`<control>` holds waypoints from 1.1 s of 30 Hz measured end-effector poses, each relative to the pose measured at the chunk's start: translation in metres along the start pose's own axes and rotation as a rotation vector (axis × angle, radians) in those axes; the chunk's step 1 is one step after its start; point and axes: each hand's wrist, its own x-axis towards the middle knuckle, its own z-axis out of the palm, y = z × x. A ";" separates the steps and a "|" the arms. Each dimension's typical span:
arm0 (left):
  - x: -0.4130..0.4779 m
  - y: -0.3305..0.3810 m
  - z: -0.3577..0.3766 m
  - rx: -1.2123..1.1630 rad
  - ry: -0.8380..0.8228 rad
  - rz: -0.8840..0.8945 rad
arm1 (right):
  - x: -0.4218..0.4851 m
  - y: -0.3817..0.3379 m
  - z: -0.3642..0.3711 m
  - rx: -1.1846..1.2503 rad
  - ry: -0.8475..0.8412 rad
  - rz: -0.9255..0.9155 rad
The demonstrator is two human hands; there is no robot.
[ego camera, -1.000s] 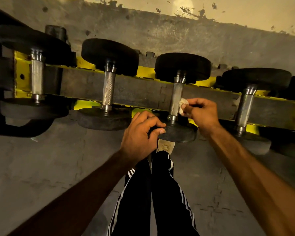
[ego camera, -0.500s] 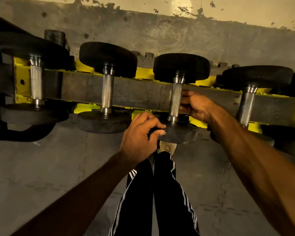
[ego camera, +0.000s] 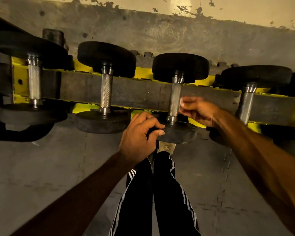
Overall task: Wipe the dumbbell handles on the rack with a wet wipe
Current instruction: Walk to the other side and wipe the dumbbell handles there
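Observation:
Several black-headed dumbbells lie across a yellow and black rack [ego camera: 20, 79]. My left hand [ego camera: 138, 138] grips the near head [ego camera: 179, 133] of the third dumbbell from the left. That dumbbell's knurled metal handle [ego camera: 174, 99] stands just left of my right hand [ego camera: 199, 110]. My right hand pinches a small white wet wipe [ego camera: 181, 103] against the handle's right side, low on the grip. Most of the wipe is hidden by my fingers.
Two more dumbbell handles [ego camera: 106, 91] [ego camera: 34, 82] sit to the left and one handle [ego camera: 245, 101] to the right. My legs in black striped trousers [ego camera: 160, 193] stand below the rack on a grey mat floor [ego camera: 41, 176]. A stained wall [ego camera: 160, 31] runs behind.
My right hand went up the handle with the wipe, then came back down to its lower part. My left hand has kept its grip on the near head.

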 end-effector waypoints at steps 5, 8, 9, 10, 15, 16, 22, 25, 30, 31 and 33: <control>0.000 0.000 0.000 -0.005 -0.005 -0.003 | -0.013 0.004 0.005 -0.141 0.098 0.029; 0.000 -0.001 -0.001 0.005 -0.009 -0.008 | 0.000 -0.012 0.019 0.154 0.236 -0.225; 0.001 0.000 -0.001 0.006 -0.012 -0.010 | 0.004 -0.017 0.023 0.239 0.262 -0.279; 0.001 0.000 0.000 0.005 -0.013 -0.011 | 0.008 -0.019 0.026 0.286 0.272 -0.294; 0.000 0.001 0.000 0.000 -0.004 0.004 | 0.004 -0.014 0.027 0.233 0.145 0.009; 0.000 0.002 0.000 -0.001 -0.002 0.004 | 0.005 -0.017 0.028 0.274 0.130 0.036; 0.002 0.001 -0.001 -0.003 0.001 -0.008 | 0.023 -0.034 0.052 0.591 0.226 -0.001; 0.000 -0.001 0.000 0.001 -0.014 -0.018 | 0.019 -0.024 0.052 0.577 0.282 -0.048; 0.000 0.001 0.002 0.001 -0.007 -0.004 | -0.001 -0.017 0.045 0.362 0.426 -0.373; 0.001 0.001 0.002 0.000 -0.006 -0.001 | -0.005 -0.015 0.047 0.255 0.491 -0.463; 0.001 -0.002 0.001 0.001 -0.005 0.003 | -0.013 -0.013 0.055 -0.065 0.646 -0.678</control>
